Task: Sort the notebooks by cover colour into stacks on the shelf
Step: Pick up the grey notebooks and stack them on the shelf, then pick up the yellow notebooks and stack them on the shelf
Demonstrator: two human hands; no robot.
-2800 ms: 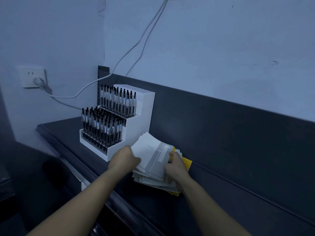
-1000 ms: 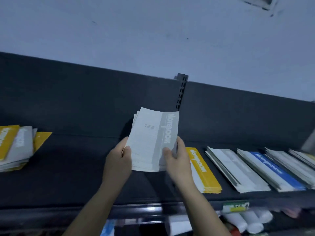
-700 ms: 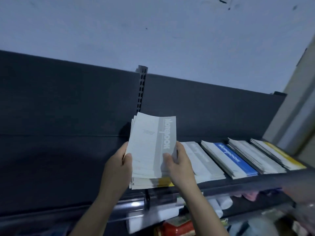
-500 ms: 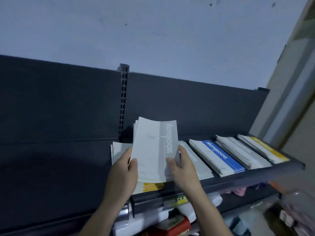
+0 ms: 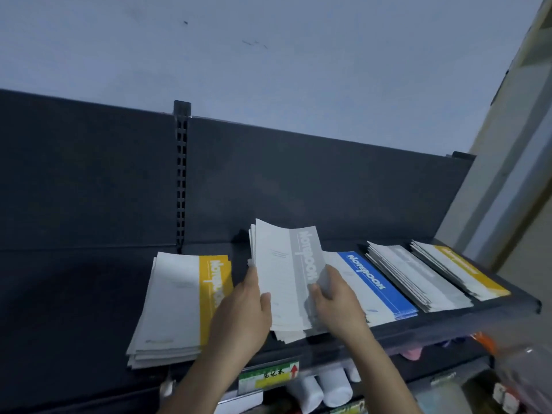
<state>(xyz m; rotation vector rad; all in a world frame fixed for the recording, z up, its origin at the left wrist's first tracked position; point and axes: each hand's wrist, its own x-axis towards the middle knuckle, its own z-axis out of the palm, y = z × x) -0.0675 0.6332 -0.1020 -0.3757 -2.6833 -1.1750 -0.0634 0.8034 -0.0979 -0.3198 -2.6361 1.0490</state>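
Both hands hold a bundle of grey-striped notebooks (image 5: 286, 264), tilted up over a low pile on the dark shelf (image 5: 74, 309). My left hand (image 5: 245, 312) grips its left edge and my right hand (image 5: 334, 297) grips its lower right corner. A yellow-striped stack (image 5: 179, 303) lies just to the left. To the right lie a blue-striped stack (image 5: 376, 285), a grey-striped stack (image 5: 418, 276) and another yellow-striped stack (image 5: 460, 267). The pile under the held bundle is mostly hidden.
The shelf's dark back panel (image 5: 328, 186) rises behind the stacks, with a slotted upright (image 5: 181, 174) in it. A beige wall edge (image 5: 513, 150) closes the right end. Below the shelf lip hang a green price tag (image 5: 268, 379) and white rolls (image 5: 331, 389).
The view has swung right along the shelf. My hands carried the grey bundle rightward past the yellow-striped stack and lowered it over the pile left of the blue stack.
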